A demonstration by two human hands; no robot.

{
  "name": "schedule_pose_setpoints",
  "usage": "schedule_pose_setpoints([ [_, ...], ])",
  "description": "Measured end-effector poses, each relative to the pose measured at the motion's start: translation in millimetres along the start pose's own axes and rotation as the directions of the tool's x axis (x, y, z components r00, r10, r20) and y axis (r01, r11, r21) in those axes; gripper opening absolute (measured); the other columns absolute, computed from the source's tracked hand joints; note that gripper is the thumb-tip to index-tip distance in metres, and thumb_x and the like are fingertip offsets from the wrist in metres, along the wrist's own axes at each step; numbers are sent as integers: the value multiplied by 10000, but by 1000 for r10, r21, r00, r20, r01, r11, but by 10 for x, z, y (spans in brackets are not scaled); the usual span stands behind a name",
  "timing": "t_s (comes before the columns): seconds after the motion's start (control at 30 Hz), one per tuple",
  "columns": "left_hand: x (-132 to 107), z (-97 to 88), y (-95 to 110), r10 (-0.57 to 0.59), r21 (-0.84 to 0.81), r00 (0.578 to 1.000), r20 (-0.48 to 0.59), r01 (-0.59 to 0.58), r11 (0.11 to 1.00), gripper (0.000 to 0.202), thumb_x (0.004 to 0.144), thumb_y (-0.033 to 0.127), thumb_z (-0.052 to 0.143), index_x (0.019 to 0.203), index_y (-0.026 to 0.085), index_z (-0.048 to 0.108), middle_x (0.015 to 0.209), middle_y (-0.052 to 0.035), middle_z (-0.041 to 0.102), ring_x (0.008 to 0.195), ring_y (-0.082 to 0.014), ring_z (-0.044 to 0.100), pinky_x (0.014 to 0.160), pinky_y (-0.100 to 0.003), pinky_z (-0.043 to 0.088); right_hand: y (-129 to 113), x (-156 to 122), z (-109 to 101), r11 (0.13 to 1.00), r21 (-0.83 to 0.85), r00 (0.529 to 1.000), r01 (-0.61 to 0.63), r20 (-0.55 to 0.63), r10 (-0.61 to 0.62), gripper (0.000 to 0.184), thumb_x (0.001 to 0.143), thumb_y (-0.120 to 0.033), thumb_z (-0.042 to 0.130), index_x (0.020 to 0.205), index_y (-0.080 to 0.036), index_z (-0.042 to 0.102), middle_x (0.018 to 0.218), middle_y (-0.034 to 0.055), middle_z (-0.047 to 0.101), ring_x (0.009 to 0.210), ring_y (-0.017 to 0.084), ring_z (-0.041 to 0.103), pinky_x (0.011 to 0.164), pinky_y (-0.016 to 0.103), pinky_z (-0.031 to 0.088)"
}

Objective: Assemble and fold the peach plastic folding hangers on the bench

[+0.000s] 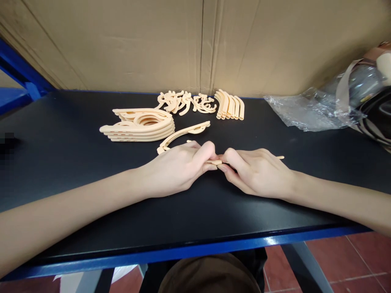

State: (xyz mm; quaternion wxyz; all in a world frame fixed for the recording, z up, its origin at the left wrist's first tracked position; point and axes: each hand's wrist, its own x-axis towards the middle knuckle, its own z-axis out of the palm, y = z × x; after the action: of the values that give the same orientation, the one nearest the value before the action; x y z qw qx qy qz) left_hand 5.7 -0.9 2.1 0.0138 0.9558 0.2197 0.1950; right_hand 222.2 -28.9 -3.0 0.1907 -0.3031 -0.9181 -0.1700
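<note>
My left hand and my right hand meet above the middle of the table, both closed in a pinch. Between their fingertips shows the end of a beige plastic hanger part, mostly covered by my fingers. A thin beige tip pokes out behind my right hand. Just beyond my left hand is a curved beige hanger arm; its near end is hidden, so I cannot tell whether it lies on the table or is joined to the held part.
On the black table are a stack of folded hangers, a heap of loose hooks and a row of curved hanger arms. Clear plastic bags and a dark bag are at right. Cardboard stands behind.
</note>
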Motion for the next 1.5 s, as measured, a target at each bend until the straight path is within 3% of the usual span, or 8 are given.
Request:
schedule_pose_setpoints([
  [0.13, 24, -12, 17, 63, 29, 998, -15, -63, 998, 176, 1026, 211, 363, 862, 183, 422, 732, -11, 602, 639, -153, 569, 568, -225, 411, -14, -7, 18, 999, -45, 999, 13, -40, -14, 143, 966, -178, 356, 869, -161, 459, 618, -15, 609, 456, 117, 540, 385, 251, 268],
  [0.27, 41, -18, 40, 82, 15, 996, -41, -81, 997, 181, 1023, 207, 374, 841, 202, 379, 702, 9, 572, 569, -140, 522, 525, -222, 365, -20, -11, 29, 992, -90, 988, 92, -116, -103, 103, 942, -126, 355, 913, -172, 443, 674, -11, 632, 509, 124, 570, 405, 267, 300],
  [0.43, 35, -13, 8, 85, -14, 995, -43, -85, 996, 174, 1002, 188, 428, 832, 195, 387, 706, 11, 560, 583, -135, 525, 558, -214, 383, -16, -4, 19, 988, -119, 990, 96, -94, -108, 92, 953, -136, 377, 937, -162, 463, 672, -10, 614, 532, 133, 571, 422, 277, 337],
  [0.63, -2, 0, -51, 69, -66, 997, -42, -71, 995, 117, 984, 203, 475, 874, 170, 451, 757, -7, 576, 658, -152, 557, 598, -224, 402, 26, -20, 21, 994, -88, 994, 63, -88, -70, 93, 990, -207, 409, 984, -146, 478, 826, 38, 698, 618, 138, 640, 461, 279, 382],
  [1.0, 17, -12, -7, 57, -125, 998, -41, -61, 990, 185, 975, 155, 492, 831, 202, 386, 751, 25, 568, 624, -127, 523, 584, -209, 381, 54, -33, 18, 990, -88, 987, 109, -105, -118, 69, 979, -181, 423, 1000, -160, 485, 765, -4, 686, 612, 108, 625, 459, 262, 339],
  [1.3, 0, 0, -47, 18, -145, 1000, -16, -20, 989, 91, 995, 215, 466, 921, 167, 488, 819, -12, 631, 713, -158, 586, 633, -238, 427, 22, -28, 15, 994, -107, 984, 1, -179, -20, 82, 962, -247, 478, 952, -168, 498, 735, -21, 683, 562, 104, 606, 467, 249, 368],
  [1.5, 9, -15, -36, -2, -154, 1000, -4, 2, 988, 114, 1006, 233, 435, 934, 174, 501, 825, -14, 635, 728, -160, 604, 645, -247, 442, 17, -21, 10, 997, -68, 990, -20, -143, 10, 101, 963, -247, 459, 928, -167, 510, 769, -6, 702, 573, 112, 627, 448, 256, 353],
])
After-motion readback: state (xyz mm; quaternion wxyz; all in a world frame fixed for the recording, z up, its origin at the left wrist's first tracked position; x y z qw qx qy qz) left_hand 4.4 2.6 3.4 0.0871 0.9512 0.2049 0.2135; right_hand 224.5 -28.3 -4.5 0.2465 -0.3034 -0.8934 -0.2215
